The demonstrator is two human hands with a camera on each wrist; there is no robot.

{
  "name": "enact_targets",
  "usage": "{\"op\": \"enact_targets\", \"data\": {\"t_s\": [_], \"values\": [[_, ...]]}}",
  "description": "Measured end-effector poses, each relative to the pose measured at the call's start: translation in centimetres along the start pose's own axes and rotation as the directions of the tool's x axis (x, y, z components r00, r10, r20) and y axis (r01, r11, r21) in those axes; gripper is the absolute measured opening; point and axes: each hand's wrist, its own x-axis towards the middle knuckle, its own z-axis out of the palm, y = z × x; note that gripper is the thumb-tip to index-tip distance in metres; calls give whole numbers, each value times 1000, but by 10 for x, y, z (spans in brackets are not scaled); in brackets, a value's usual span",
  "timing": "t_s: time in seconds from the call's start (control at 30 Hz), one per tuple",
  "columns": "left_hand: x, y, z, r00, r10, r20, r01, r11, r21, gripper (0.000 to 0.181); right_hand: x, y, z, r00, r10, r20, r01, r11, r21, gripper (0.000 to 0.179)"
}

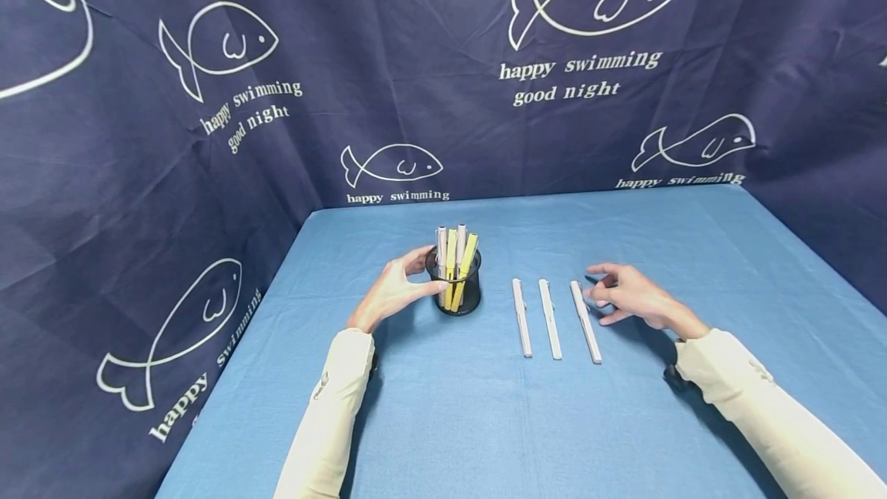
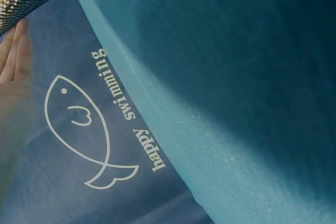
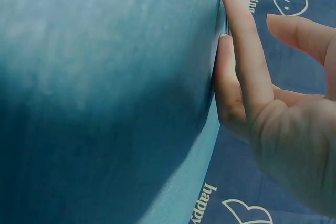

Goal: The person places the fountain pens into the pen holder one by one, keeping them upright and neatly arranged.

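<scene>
My left hand (image 1: 395, 289) holds a black mesh pen holder (image 1: 473, 295) from its left side, thumb in front and fingers behind. In the left wrist view, fingertips (image 2: 22, 40) touch the mesh. Several pens stand in the holder, among them a yellow pen (image 1: 472, 245) and a pale pink pen (image 1: 441, 241). Three pale pens lie in a row to its right: a left pen (image 1: 523, 319), a middle pen (image 1: 550, 319) and a right pen (image 1: 586, 322). Beside the right pen's upper end hovers my right hand (image 1: 632, 297), fingers loosely bent and holding nothing.
A blue cloth (image 1: 443, 414) covers the table. Dark blue curtains (image 1: 388, 98) with white fish drawings hang behind it and along the left and right sides.
</scene>
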Motion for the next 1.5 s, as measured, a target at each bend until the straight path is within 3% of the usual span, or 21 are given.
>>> {"op": "enact_targets", "data": {"t_s": [1.5], "values": [[2, -1, -1, 1000, -3, 1, 3, 1000, 6, 79, 7, -10, 15, 999, 9, 31, -7, 998, -59, 70]]}}
